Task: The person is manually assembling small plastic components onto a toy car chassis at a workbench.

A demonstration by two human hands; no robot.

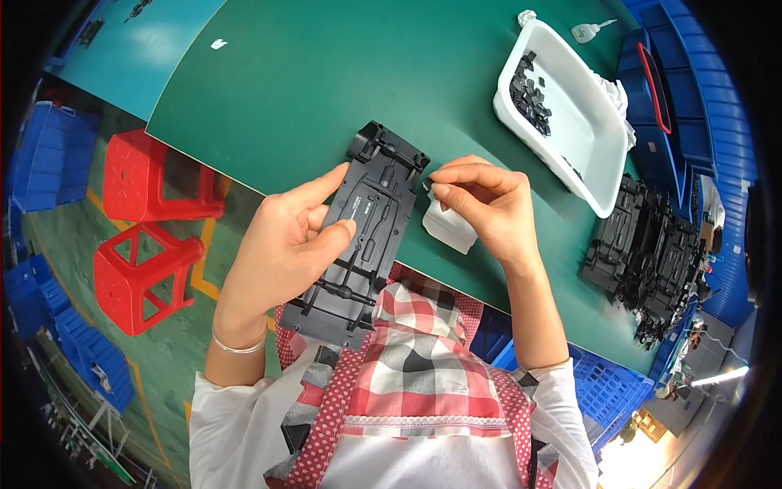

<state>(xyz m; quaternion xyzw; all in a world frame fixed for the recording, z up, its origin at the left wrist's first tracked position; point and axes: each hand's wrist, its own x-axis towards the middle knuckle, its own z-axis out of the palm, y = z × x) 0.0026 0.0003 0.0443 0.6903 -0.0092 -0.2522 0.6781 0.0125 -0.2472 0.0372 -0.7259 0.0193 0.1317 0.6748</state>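
Note:
My left hand (295,236) grips a black toy car chassis (376,204) by its left side, the thumb lying across its face. The long plate is tilted over the table's near edge, with axle-like shapes moulded near both ends. My right hand (487,200) is just right of the chassis, thumb and forefinger pinched on a small black part (427,187), whose exact form is too small to make out. Below those fingers a small white block-shaped object (450,226) sits on the green table (326,90).
A white tray (562,155) with loose black pieces (529,98) stands at the back right. Several black chassis (652,253) are piled at the right edge. A small white bottle (585,33) lies behind the tray. Red stools (142,277) and blue crates (57,155) are at left.

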